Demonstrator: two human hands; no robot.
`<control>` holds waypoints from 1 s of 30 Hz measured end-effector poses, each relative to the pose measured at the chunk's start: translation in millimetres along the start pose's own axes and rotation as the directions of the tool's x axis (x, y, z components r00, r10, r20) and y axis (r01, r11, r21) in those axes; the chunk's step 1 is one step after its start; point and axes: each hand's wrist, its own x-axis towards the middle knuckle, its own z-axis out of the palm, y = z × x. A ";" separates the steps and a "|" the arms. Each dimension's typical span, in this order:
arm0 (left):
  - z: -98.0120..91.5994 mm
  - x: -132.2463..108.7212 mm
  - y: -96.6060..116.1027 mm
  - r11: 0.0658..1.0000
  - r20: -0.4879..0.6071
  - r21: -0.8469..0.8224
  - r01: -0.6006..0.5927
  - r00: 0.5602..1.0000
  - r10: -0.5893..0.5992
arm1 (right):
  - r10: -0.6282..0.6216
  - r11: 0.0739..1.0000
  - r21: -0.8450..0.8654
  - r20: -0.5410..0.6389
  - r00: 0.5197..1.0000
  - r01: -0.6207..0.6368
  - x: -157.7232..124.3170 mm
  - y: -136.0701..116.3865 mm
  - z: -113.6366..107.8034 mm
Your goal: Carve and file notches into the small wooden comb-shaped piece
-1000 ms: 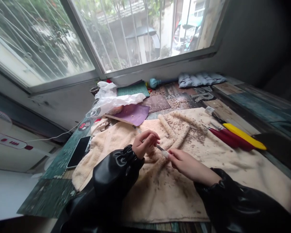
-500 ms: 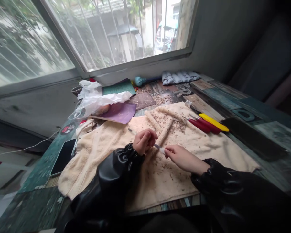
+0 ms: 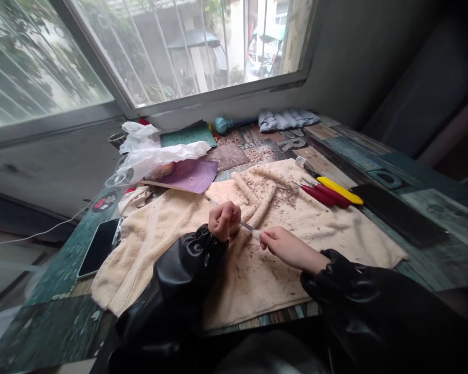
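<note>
My left hand is closed in a fist around a thin, pale strip-like tool. A narrow end of it pokes out beyond the fist, up and to the left. On the other side a grey length runs toward my right hand, where the tool looks white. My right thumb and fingers pinch that white part; whether it is a handle or a separate piece, I cannot make out. Both hands are just above a cream towel strewn with brown shavings.
Red-handled tools and a yellow-handled tool lie on the towel's right side. A phone rests at left. Behind are a purple sheet, a white plastic bag, a green mat and a grey padded roll.
Both hands sit slightly further left and higher in the picture, as the whole view has shifted a little. More of the grey length shows between them. Both grips stay closed.
</note>
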 end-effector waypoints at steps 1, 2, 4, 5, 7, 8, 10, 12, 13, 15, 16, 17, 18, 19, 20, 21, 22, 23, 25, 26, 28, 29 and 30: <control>-0.9 1.0 0.7 0.999 0.013 -0.035 -0.003 1.000 0.004 | 0.005 1.000 -0.004 -0.001 1.000 -0.005 -4.1 0.1 -1.3; -1.7 2.0 1.3 0.997 0.032 -0.071 -0.002 0.999 0.004 | 0.009 1.000 -0.011 -0.004 1.000 -0.009 -7.0 -0.7 -2.4; -2.7 3.4 2.1 0.992 0.050 -0.123 -0.008 0.999 0.014 | 0.018 0.999 -0.027 -0.006 1.000 -0.019 -7.6 -4.3 -3.1; -3.1 3.9 2.2 0.990 0.050 -0.144 -0.016 0.998 0.023 | 0.022 0.999 -0.033 -0.006 1.000 -0.022 -5.3 -6.9 -2.5; -4.0 4.2 1.4 0.988 0.062 -0.155 -0.024 0.997 0.034 | 0.031 0.999 -0.035 -0.011 0.999 -0.032 3.0 -12.2 0.3; -4.4 4.2 0.5 0.990 0.071 -0.140 -0.026 0.997 0.036 | 0.035 0.999 -0.031 -0.015 0.999 -0.035 8.0 -14.4 2.2; -4.7 3.7 -1.6 0.996 0.081 -0.084 -0.031 0.996 0.038 | 0.037 0.999 -0.022 -0.018 0.999 -0.038 16.2 -16.9 5.8; -4.1 2.7 -3.4 0.998 0.067 -0.038 -0.050 0.996 0.053 | 0.033 0.999 -0.012 -0.017 0.999 -0.033 19.3 -16.7 8.1; -3.3 1.9 -3.9 0.998 0.062 -0.031 -0.061 0.996 0.063 | 0.029 1.000 -0.009 -0.016 0.999 -0.029 18.5 -15.9 8.6; -0.4 -0.5 -4.2 0.997 0.077 -0.026 -0.073 0.994 0.075 | 0.023 1.000 -0.007 -0.017 1.000 -0.023 13.1 -13.2 8.5; 1.5 -2.1 -4.2 0.997 0.090 -0.022 -0.075 0.993 0.077 | 0.022 1.000 -0.008 -0.018 1.000 -0.022 9.4 -11.8 8.2; 3.4 -3.8 -4.0 0.997 0.103 -0.017 -0.075 0.992 0.076 | 0.024 1.000 -0.009 -0.019 1.000 -0.024 5.8 -10.5 8.1; 5.3 -5.6 -3.9 0.997 0.113 -0.012 -0.075 0.991 0.076 | 0.027 1.000 -0.009 -0.022 0.999 -0.028 2.5 -9.5 8.2; 6.9 -7.1 -3.7 0.997 0.118 -0.009 -0.078 0.990 0.079 | 0.032 0.999 -0.008 -0.025 0.999 -0.032 0.2 -8.9 8.7; 8.0 -8.2 -3.7 0.997 0.115 -0.009 -0.080 0.990 0.080 | 0.036 0.999 -0.007 -0.028 0.999 -0.037 -1.0 -8.9 9.6; 8.4 -8.7 -3.6 0.997 0.106 -0.016 -0.082 0.991 0.083 | 0.041 0.999 -0.005 -0.033 0.999 -0.042 -1.0 -9.5 10.9; 8.0 -8.4 -3.6 0.996 0.093 -0.030 -0.083 0.992 0.085 | 0.046 0.999 -0.003 -0.040 0.998 -0.047 0.3 -10.6 12.6; 6.9 -7.2 -3.4 0.995 0.075 -0.053 -0.081 0.994 0.085 | 0.051 0.999 -0.001 -0.048 0.998 -0.051 2.6 -12.0 14.2; 3.5 -3.1 -2.8 0.991 0.042 -0.113 -0.074 0.996 0.079 | 0.058 0.998 0.005 -0.062 0.996 -0.057 9.3 -15.0 16.9; 1.7 -0.7 -2.4 0.988 0.034 -0.139 -0.068 0.997 0.073 | 0.058 0.998 0.009 -0.065 0.996 -0.057 12.9 -16.2 17.5; -0.6 3.2 -1.2 0.986 0.029 -0.158 -0.058 0.998 0.063 | 0.052 0.999 0.019 -0.053 0.997 -0.051 18.6 -17.6 17.4; -0.7 4.1 -0.8 0.987 0.020 -0.152 -0.059 0.998 0.062 | 0.047 0.999 0.026 -0.043 0.998 -0.046 20.1 -17.8 16.9; -0.4 4.3 -0.4 0.988 0.007 -0.137 -0.063 0.998 0.065 | 0.042 0.999 0.033 -0.035 0.998 -0.041 20.3 -17.6 16.3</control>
